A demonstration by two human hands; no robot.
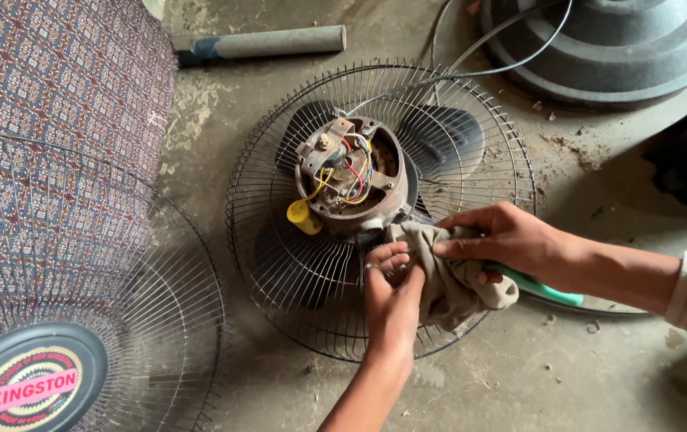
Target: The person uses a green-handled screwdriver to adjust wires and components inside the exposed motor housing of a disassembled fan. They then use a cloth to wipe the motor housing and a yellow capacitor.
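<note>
Nearest, the left hand point(391, 292) pinches and the right hand point(503, 238) clamps a crumpled grey-brown cloth point(443, 280) against the exposed rusty round fan motor point(351, 178) on the far wire guard point(279, 264), whose casing looks grimy, its wiping apparently unfinished.
</note>
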